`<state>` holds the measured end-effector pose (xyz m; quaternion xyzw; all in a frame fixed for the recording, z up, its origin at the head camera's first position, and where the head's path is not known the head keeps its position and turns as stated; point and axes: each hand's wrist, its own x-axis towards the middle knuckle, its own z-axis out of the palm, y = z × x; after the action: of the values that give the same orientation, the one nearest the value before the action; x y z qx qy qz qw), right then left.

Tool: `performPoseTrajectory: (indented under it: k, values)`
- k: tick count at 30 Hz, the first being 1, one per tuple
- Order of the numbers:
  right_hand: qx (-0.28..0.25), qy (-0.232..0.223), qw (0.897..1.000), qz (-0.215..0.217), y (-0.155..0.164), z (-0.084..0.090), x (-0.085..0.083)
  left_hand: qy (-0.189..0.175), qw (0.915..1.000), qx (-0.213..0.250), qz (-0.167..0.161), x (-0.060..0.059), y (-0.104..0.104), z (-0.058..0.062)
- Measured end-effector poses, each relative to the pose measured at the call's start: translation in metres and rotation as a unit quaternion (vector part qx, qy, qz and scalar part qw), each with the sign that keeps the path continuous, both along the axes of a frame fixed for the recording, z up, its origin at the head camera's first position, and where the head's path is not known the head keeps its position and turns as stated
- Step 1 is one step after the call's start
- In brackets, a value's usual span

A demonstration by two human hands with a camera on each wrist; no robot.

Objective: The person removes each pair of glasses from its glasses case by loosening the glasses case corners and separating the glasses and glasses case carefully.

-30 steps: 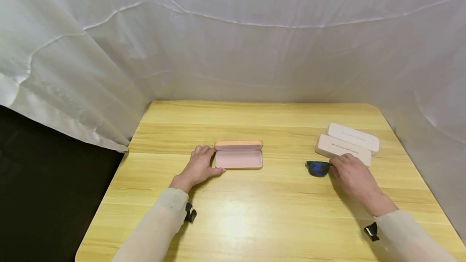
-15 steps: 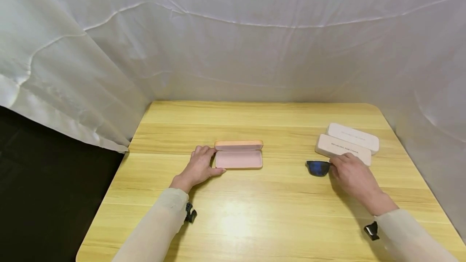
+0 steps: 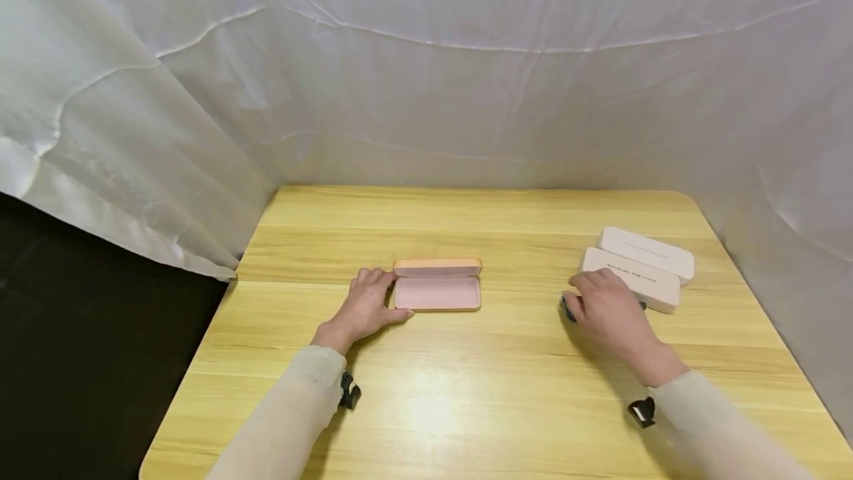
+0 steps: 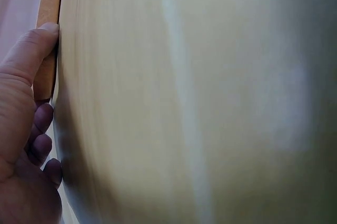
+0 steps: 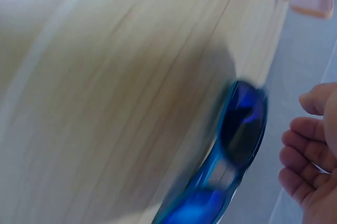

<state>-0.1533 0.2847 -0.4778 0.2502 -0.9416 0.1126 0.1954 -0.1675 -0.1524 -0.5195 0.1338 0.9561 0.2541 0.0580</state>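
An orange glasses case [image 3: 437, 294] with a pink lining lies open on the table, its lid tipped up at the back. My left hand [image 3: 360, 308] holds the case by its left end, thumb along the front edge and fingers at the side. In the left wrist view, the thumb [image 4: 32, 50] presses the orange wall. Blue-lensed sunglasses [image 5: 243, 124] lie at the right, largely covered by my right hand [image 3: 611, 315] in the head view. In the right wrist view, that hand hovers apart from the sunglasses with its fingers loosely bent and nothing between them.
Two pale oblong cases, a front one [image 3: 656, 288] with printed lettering and a back one [image 3: 646, 249], lie side by side just beyond the right hand. White cloth [image 3: 426, 110] hangs behind the wooden table [image 3: 426, 213].
The right hand, earlier at the right end of the sunglasses, has shifted left over them and now covers most of them. The left hand and the orange case have stayed put.
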Motion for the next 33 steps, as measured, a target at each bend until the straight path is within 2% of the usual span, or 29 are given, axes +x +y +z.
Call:
performPoseTrajectory:
  k: [5, 9, 14, 21, 28, 33]
  values:
    - [-0.048, 0.019, 0.998, 0.022, -0.035, -0.002, -0.007, -0.001, 1.0, 0.002, 0.005, 0.0, -0.001, -0.001]
    - [-0.064, 0.021, 0.997, 0.031, -0.067, 0.002, -0.015, -0.001, 1.0, -0.003, 0.007, -0.001, -0.002, -0.003]
    - [-0.052, 0.022, 0.997, 0.05, -0.105, 0.008, -0.025, -0.005, 0.9999, -0.003, 0.008, -0.002, -0.003, -0.002]
    - [-0.031, 0.052, 0.996, 0.072, -0.143, 0.011, -0.038, -0.005, 0.9999, -0.005, 0.011, -0.004, -0.002, -0.003]
    - [0.001, 0.069, 0.995, 0.077, -0.159, 0.007, -0.041, -0.001, 1.0, -0.007, 0.005, -0.003, -0.001, -0.004]
    - [0.019, 0.074, 0.995, 0.064, -0.162, 0.004, -0.041, 0.001, 0.9999, -0.01, 0.001, -0.003, 0.001, -0.001]
